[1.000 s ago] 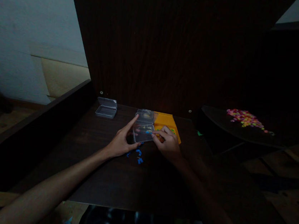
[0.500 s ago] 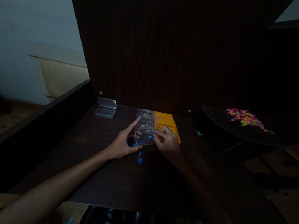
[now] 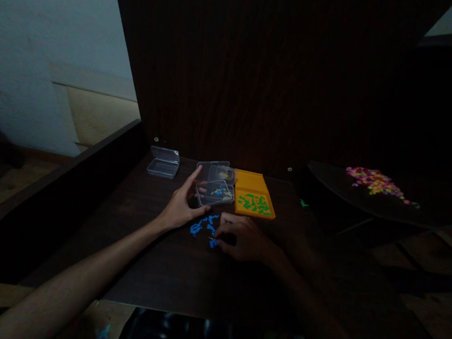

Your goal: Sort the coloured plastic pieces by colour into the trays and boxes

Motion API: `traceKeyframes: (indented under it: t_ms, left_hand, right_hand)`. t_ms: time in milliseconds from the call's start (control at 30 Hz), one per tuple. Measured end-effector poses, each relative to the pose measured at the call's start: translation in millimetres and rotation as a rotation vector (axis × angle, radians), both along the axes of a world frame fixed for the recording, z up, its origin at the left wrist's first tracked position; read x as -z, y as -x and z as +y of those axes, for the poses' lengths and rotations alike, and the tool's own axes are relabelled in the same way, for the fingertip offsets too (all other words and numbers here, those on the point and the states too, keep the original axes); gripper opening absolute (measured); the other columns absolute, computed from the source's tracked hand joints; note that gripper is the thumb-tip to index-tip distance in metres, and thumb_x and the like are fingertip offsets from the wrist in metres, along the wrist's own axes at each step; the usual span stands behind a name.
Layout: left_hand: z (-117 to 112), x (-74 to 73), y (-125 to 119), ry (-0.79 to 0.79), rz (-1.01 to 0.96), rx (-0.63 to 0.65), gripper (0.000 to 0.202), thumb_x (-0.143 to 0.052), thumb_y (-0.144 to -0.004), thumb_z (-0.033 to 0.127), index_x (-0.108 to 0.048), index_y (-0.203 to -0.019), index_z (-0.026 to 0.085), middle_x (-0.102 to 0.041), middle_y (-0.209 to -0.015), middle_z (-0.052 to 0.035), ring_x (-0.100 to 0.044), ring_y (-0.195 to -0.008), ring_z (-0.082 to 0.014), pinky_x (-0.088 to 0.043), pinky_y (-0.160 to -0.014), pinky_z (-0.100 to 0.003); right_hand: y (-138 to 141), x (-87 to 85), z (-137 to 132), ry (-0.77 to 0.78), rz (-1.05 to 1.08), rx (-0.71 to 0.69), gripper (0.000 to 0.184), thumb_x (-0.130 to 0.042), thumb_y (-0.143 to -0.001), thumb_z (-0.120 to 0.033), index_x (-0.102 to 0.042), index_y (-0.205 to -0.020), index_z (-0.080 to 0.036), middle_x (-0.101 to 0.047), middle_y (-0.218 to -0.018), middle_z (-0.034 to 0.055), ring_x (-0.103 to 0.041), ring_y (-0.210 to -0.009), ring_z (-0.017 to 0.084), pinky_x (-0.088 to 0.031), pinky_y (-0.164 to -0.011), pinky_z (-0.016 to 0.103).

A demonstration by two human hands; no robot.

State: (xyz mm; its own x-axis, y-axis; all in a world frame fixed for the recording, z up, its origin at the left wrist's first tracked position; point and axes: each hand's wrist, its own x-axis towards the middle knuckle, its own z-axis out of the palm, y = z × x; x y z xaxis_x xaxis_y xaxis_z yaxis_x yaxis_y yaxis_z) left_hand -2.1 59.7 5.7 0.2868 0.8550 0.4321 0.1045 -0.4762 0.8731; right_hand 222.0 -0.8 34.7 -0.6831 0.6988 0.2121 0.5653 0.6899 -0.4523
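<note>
My left hand (image 3: 181, 205) spans the left side of a clear plastic box (image 3: 202, 199), thumb at the front corner and index finger along the far side. The box's lid is up, and small blue and pale pieces (image 3: 220, 192) lie in it. In front of it, small blue pieces (image 3: 202, 225) are scattered on the dark wooden desk (image 3: 157, 270). My right hand (image 3: 238, 238) is low over the right end of these, thumb and index fingertips closed at a small blue piece (image 3: 213, 242). Its other fingers are curled and partly in shadow.
To the right of the clear box is an open yellow case (image 3: 251, 180) with green pieces (image 3: 255, 203) in it. A smaller clear box (image 3: 163, 169) stands open at the back left. Many pink and yellow bits (image 3: 375, 181) lie on the dark surface at right.
My right hand has moved from over the clear box down to the blue pieces on the desk. The clear box and my left hand have shifted slightly left and back, uncovering more blue pieces.
</note>
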Motion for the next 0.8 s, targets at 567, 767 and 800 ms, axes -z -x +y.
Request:
traceKeyframes:
  t_ms: [567, 767, 800]
  left_hand:
    - [-3.5, -2.1, -2.4, -0.004, 0.006, 0.004, 0.106, -0.081, -0.071, 0.030, -0.018, -0.156, 0.024, -0.060, -0.127, -0.0155, -0.065, -0.102, -0.0252, -0.055, -0.096, -0.050]
    - [-4.4, -3.2, -2.1, -0.009, 0.016, 0.005, 0.106, -0.081, -0.071, 0.030, -0.018, -0.156, 0.025, -0.061, -0.127, -0.0150, -0.065, -0.103, -0.0260, -0.054, -0.096, -0.052]
    - [-4.3, -3.1, -2.1, -0.010, 0.019, 0.005, 0.106, -0.081, -0.071, 0.030, -0.019, -0.156, 0.025, -0.061, -0.127, -0.0150, -0.065, -0.103, -0.0261, -0.054, -0.096, -0.052]
  right_hand:
    - [6.1, 4.9, -1.7, 0.043, -0.134, 0.084, 0.010, -0.072, -0.081, -0.028, -0.069, -0.084, -0.018, -0.062, -0.087, 0.0010, -0.057, -0.077, 0.014, -0.033, -0.067, 0.026]
    - [6.8, 6.8, -0.5, 0.015, -0.133, 0.067, 0.005, -0.068, -0.082, -0.023, -0.070, -0.083, -0.018, -0.062, -0.086, 0.0013, -0.056, -0.075, 0.014, -0.033, -0.066, 0.026]
    - [6.8, 7.2, -0.2, 0.015, -0.123, 0.063, 0.005, -0.067, -0.083, -0.022, -0.070, -0.083, -0.018, -0.062, -0.085, 0.0013, -0.056, -0.074, 0.013, -0.033, -0.065, 0.026]
